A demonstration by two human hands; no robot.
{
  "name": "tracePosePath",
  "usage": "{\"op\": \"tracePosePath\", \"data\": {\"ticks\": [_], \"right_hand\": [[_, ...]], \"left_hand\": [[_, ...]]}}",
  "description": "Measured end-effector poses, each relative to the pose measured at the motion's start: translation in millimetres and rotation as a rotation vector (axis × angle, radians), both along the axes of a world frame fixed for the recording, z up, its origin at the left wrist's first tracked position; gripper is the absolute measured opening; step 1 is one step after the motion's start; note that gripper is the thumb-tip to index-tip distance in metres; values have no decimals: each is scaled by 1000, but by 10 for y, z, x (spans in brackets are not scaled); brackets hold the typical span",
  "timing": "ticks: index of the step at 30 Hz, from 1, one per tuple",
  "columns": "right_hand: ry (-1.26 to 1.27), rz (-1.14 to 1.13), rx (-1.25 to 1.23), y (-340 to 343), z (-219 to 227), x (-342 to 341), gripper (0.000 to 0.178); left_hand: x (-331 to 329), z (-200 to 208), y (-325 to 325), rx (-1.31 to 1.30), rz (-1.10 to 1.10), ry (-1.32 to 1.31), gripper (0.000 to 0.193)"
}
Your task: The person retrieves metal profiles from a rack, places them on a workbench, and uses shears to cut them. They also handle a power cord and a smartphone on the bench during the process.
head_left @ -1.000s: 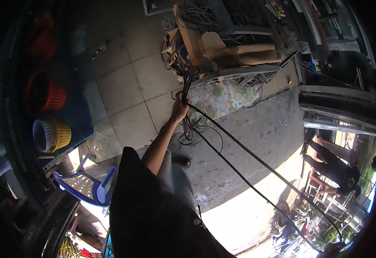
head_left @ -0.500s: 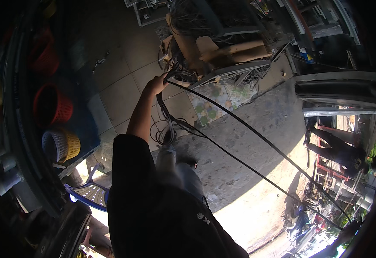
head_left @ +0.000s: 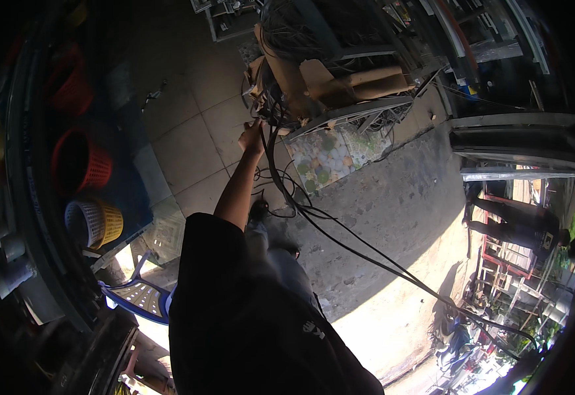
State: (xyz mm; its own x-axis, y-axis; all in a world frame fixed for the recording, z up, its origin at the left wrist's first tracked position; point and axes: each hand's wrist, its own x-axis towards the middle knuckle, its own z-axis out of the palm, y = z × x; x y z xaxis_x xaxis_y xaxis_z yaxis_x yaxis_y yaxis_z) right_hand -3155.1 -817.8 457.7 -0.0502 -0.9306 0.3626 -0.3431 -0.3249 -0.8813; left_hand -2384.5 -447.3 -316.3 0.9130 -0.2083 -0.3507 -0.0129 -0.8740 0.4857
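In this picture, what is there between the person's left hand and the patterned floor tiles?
In the head view, dark cables run between the left hand and the patterned floor tiles; their height above the floor is unclear.

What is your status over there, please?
Left hand at black cables, grip unclear. Right hand not clearly visible. Cables trail toward lower right. Loose cable loops near a shoe.

Black cables (head_left: pixel 297 206) now slack, closer together

Tiled floor (head_left: pixel 202 139) stretched below the fingers (head_left: pixel 255 126), small shiny object (head_left: pixel 154 94) lay left of them, grey frame (head_left: pixel 349 112) bearing cardboard (head_left: pixel 361 85) stood right.
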Motion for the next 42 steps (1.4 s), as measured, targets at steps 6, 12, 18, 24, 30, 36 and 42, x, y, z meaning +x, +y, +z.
{"op": "tracePosePath", "data": {"ticks": [6,12,18,24,30,36,42], "right_hand": [[219,14,14,-89,-1339,528,45],[-343,99,76,944,-2152,1826,36],[-843,943,22,1375,-2049,1990,26],[-853,1002,192,1752,-1655,1146,34],[-613,869,31,2182,-1229,-307,31],[-295,233,-50,2239,-1789,-803,35],[49,-213,187,1926,-2721,-191,29]], "left_hand": [[398,961,222,-467,-113,-747,28],[-345,1568,748,-551,-315,-587,28],[-1627,1209,562,-338,-381,41,42],[-2981,458,-569,-493,35,1296,87],[-3581,208,-1463,-922,707,1392,68],[-3482,1213,-1630,-1277,116,1051,28],[-3228,2825,-1555,-894,-597,562,29]]}}
